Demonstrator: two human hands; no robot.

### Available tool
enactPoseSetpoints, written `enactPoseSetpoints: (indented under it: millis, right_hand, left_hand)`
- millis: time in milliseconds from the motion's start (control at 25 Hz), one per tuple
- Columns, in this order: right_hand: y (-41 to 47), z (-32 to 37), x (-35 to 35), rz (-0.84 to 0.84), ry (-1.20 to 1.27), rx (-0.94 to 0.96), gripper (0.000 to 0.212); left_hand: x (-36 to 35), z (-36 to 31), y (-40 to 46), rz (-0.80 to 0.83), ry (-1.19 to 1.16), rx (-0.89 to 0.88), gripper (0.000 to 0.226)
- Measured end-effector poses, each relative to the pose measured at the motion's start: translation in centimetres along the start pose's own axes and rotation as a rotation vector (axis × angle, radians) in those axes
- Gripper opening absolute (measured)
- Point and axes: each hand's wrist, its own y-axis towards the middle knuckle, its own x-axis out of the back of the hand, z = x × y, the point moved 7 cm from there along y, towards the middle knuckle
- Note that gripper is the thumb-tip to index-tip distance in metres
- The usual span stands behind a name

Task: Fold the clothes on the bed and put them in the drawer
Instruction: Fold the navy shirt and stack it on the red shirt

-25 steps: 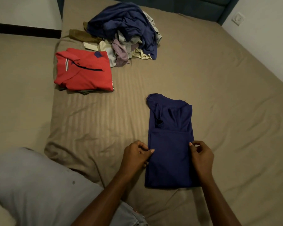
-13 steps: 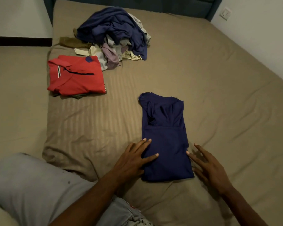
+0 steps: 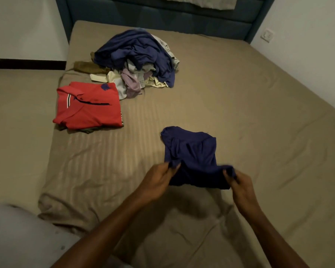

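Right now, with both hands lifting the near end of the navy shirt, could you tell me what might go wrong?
1. The left hand and right hand pinch only the near corners of the navy shirt; its middle sags, so the earlier folds may slip open.
2. The far end, with the collar, is already bunched and could crease in the fold.
3. The unfolded pile touches the red polo; pulling from it may disturb that stack.
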Motion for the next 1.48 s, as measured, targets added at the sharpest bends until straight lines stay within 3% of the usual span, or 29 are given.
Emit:
enactPoseSetpoints:
  millis: [40,120,200,280,360,440,560,640,720,760,840,960,1120,1200,1320,1480]
  right_hand:
    - [2.9,0.3,0.6,-0.096,0.053,-0.055,0.034]
    - [8.9,-0.8,1.5,-0.23,0.122,-0.175,0.042]
    - [13.7,-3.3,0.8,-0.215,0.169,-0.293,0.044]
    - [15.4,-7.3,-1.1,-0.153,0.169,-0.448,0.037]
    - [14.8,-10.7,-2.2,-0.155,0.113,-0.506,0.023]
    - [13.6,-12.6,-1.9,-0.227,0.088,-0.476,0.011]
    - [12.6,-12.7,-1.5,-0.309,0.051,-0.366,0.01]
    - [12.0,-11.3,-1.3,-0.344,-0.135,-0.295,0.02]
    - [10.5,-9.1,-1.6,-0.374,-0.477,-0.203,0.037]
    - [9.5,-7.6,-2.4,-0.348,-0.632,-0.089,0.046]
    - [7.4,-5.7,-5.5,-0.137,-0.817,0.145,0.067]
    - [5.5,-7.4,-9.1,0.126,-0.984,0.248,0.088]
    - [8.1,-9.3,-9.9,0.136,-1.162,0.199,0.085]
    - [9.1,-8.1,-9.9,0.147,-1.202,0.196,0.071]
    - [11.3,-3.8,-8.6,0.149,-0.966,0.08,0.037]
    - [14.6,1.1,-7.6,0.117,-0.15,-0.434,0.026]
  left_hand:
    - [1.0,-0.9,2.4,-0.053,-0.1,0.061,0.064]
    - [2.7,-2.3,7.4,-0.128,-0.218,0.147,0.056]
    - [3.3,-0.9,11.5,-0.114,-0.307,0.28,0.044]
    - [3.1,2.7,13.0,-0.104,-0.359,0.435,0.046]
    - [2.4,5.8,12.2,-0.133,-0.407,0.463,0.034]
    - [1.6,7.4,11.5,-0.129,-0.511,0.456,0.027]
    - [1.1,7.5,12.3,-0.112,-0.522,0.444,0.028]
    - [1.1,7.4,12.9,-0.135,-0.476,0.441,0.032]
    - [2.1,7.5,11.7,-0.275,-0.526,0.44,0.035]
    - [2.9,7.8,10.5,-0.356,-0.564,0.425,0.036]
    - [4.0,8.3,7.5,-0.44,-0.625,0.405,0.04]
    - [4.0,9.0,3.5,-0.386,-0.577,0.355,0.039]
    - [3.8,8.4,2.0,-0.329,-0.493,0.302,0.049]
    - [3.6,8.1,1.9,-0.3,-0.528,0.317,0.051]
    - [4.2,7.5,1.0,-0.29,-0.643,0.346,0.045]
    - [5.6,7.4,0.5,-0.271,-0.811,0.426,0.033]
